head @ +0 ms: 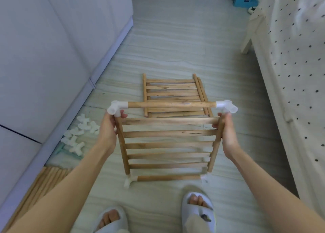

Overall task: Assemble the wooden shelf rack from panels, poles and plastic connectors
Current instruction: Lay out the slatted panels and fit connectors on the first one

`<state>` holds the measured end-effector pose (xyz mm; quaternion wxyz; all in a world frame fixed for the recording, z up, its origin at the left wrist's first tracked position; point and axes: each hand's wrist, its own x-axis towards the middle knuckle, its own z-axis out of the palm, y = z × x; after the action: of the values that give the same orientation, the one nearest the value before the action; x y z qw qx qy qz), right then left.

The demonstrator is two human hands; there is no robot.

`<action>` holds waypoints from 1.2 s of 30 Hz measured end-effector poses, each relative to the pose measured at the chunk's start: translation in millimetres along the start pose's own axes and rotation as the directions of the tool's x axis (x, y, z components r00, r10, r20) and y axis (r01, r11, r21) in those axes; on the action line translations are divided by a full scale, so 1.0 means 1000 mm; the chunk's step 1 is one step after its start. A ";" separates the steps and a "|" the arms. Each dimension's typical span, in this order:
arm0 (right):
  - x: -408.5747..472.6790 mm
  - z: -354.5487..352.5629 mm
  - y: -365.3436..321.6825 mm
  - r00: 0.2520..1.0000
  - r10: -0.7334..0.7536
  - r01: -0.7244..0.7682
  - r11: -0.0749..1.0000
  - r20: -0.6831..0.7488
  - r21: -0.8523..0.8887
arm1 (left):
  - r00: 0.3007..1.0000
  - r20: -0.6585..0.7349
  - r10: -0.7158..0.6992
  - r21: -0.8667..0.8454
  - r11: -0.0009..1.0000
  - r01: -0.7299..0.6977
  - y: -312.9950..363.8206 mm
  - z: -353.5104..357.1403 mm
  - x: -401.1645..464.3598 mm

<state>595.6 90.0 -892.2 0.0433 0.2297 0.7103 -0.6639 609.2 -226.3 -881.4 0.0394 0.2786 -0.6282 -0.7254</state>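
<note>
A slatted wooden panel point(168, 144) stands nearly upright on the floor in front of me. My left hand point(110, 127) grips its left rail near the top, and my right hand point(226, 132) grips its right rail. A wooden pole point(171, 104) runs across the top between two white plastic connectors point(115, 108) point(226, 106). Another pole point(168, 177) with connectors at its ends spans the bottom. More slatted panels point(173, 92) lie stacked flat on the floor behind.
Loose white connectors point(79, 136) lie in a pile on the floor at left, beside a grey cabinet point(52, 56). Spare wooden poles point(44, 183) lie at lower left. A bed with a dotted cover point(290, 74) runs along the right. My slippered feet point(197, 210) stand below.
</note>
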 end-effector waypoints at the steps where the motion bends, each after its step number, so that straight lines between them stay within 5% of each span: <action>1: 0.010 0.005 0.010 1.000 -0.008 0.009 0.998 0.013 -0.055 | 1.000 0.000 -0.015 0.077 0.997 0.015 -0.011 0.002 0.007; 4: 0.045 0.018 0.034 0.998 -0.015 0.026 0.985 0.061 -0.173 | 0.992 0.023 -0.127 0.250 0.961 0.118 -0.033 0.003 0.039; 12: 0.105 0.053 0.085 0.986 0.096 -0.015 0.871 0.139 -0.491 | 0.987 0.038 -0.154 0.530 0.841 0.111 -0.097 0.008 0.108; 16: 0.111 0.065 0.107 0.979 0.113 0.007 0.814 0.171 -0.581 | 0.962 0.042 -0.269 0.540 0.816 0.205 -0.128 -0.009 0.124; 21: 0.113 0.066 0.116 0.990 0.090 -0.004 0.780 0.106 -0.626 | 0.977 0.027 -0.211 0.551 0.819 0.162 -0.137 -0.011 0.117; 25: 0.097 0.058 0.129 0.969 0.246 -0.156 0.697 0.030 -0.700 | 0.955 -0.114 -0.275 0.580 0.762 0.289 -0.146 -0.016 0.089; 28: 0.085 0.052 0.126 0.964 0.259 -0.155 0.728 0.058 -0.668 | 0.929 -0.074 -0.362 0.544 0.766 0.342 -0.143 -0.018 0.071; 36: 0.066 0.031 0.098 0.987 0.153 -0.083 0.763 0.054 -0.641 | 0.957 0.006 -0.291 0.551 0.799 0.239 -0.099 -0.013 0.064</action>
<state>566.7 79.2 -1011.0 0.1965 0.2114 0.8739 -0.3913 590.5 -242.8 -997.5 -0.1716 0.3304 -0.7642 -0.5266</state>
